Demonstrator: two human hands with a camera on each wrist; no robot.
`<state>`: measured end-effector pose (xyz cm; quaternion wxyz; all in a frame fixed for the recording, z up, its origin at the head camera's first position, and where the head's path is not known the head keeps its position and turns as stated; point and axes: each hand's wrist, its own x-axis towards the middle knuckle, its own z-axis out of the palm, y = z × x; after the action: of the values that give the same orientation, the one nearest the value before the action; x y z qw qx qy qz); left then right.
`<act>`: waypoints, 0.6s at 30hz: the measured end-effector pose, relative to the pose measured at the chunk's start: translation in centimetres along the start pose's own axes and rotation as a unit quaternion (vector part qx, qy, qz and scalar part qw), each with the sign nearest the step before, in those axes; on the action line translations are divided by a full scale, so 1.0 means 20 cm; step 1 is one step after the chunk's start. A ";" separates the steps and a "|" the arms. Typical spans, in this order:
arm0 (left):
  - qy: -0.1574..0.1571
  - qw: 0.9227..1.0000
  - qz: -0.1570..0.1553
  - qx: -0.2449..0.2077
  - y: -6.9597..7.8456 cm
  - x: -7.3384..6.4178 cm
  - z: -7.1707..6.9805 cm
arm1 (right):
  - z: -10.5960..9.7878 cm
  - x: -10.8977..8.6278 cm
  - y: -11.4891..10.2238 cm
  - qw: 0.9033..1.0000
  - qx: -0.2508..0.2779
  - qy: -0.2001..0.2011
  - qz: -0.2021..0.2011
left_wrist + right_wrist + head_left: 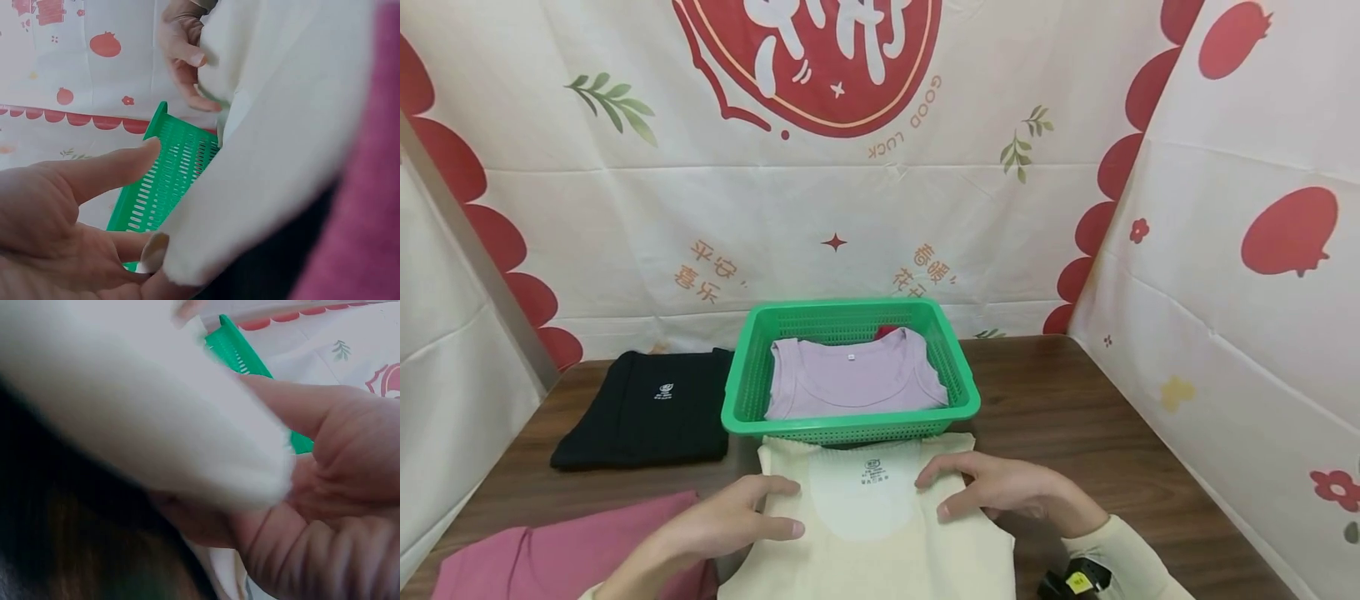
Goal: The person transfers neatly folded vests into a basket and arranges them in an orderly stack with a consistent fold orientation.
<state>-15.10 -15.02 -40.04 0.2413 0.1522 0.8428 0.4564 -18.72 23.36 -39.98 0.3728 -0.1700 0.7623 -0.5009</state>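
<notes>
A cream shirt [887, 567], with dark print inside its neck, spreads in front of me with its upper edge at the green basket's near rim. My left hand [737, 517] holds its left side, index finger and thumb over the cloth. In the left wrist view, other fingers [156, 284] go beneath the fabric edge. On the opposite side my right hand [1000, 487] grips the shirt; the right wrist view has the thumb above the blurred cloth [156, 412] and fingers below it. Inside the green basket [850, 429] lies a folded lilac tank top [857, 379].
A folded black garment [647, 408] lies left of the basket on the brown wooden table [1060, 400]. Nearer on the left is a folded pink garment [572, 542]. A bit of red cloth [886, 331] shows inside the basket. Printed white curtains [850, 208] stand behind and beside the table.
</notes>
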 end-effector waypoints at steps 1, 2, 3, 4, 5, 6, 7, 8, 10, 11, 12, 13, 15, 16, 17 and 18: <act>0.002 1.000 0.002 0.006 0.00 0.00 0.00 | 0.00 0.00 0.00 1.000 -0.016 0.004 -0.007; 0.003 1.000 0.005 0.012 0.00 0.00 0.00 | 0.00 0.01 0.00 0.999 -0.035 0.011 -0.017; 0.002 1.000 0.006 0.016 0.00 0.00 0.01 | 0.00 0.01 0.00 0.998 -0.055 0.018 -0.028; 0.001 1.000 0.006 0.019 0.00 0.00 0.01 | 0.01 0.02 0.00 0.996 -0.075 0.026 -0.041; 0.001 1.000 0.007 0.024 0.00 0.00 0.01 | 0.01 0.03 0.00 0.994 -0.093 0.034 -0.052; 0.002 1.000 0.009 0.030 0.00 -0.01 0.01 | 0.02 0.03 0.00 0.991 -0.107 0.042 -0.062; 0.002 0.999 0.012 0.034 -0.01 -0.01 0.01 | 0.03 0.03 0.00 0.990 -0.114 0.048 -0.070; 0.002 0.999 0.013 0.036 -0.01 -0.01 0.01 | 0.03 0.03 0.00 0.990 -0.112 0.050 -0.077; 0.007 0.999 0.021 0.045 -0.01 0.00 0.02 | 0.05 0.04 0.00 0.989 -0.110 0.054 -0.086; 0.012 0.998 0.025 0.053 -0.01 0.00 0.02 | 0.05 0.03 -0.01 0.989 -0.107 0.057 -0.085; 0.017 0.998 0.029 0.060 -0.01 0.01 0.02 | 0.06 0.03 -0.01 0.989 -0.105 0.062 -0.080; 0.023 0.997 0.031 0.066 -0.01 0.01 0.02 | 0.06 0.03 -0.02 0.989 -0.107 0.068 -0.075; 0.038 0.996 0.029 0.081 -0.01 0.02 0.03 | 0.07 0.03 -0.02 0.988 -0.120 0.078 -0.061; 0.044 0.995 0.027 0.089 -0.01 0.02 0.03 | 0.07 0.02 -0.03 0.987 -0.127 0.083 -0.051; 0.048 0.994 0.024 0.091 -0.01 0.02 0.03 | 0.08 0.02 -0.03 0.986 -0.135 0.088 -0.044; 0.051 0.994 0.024 0.094 0.00 0.02 0.03 | 0.08 0.01 -0.04 0.985 -0.144 0.090 -0.039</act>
<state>-15.02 -14.42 -40.46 0.1717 0.1711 0.8893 0.3879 -17.82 21.86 -39.81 0.2541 -0.2058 0.8498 -0.4134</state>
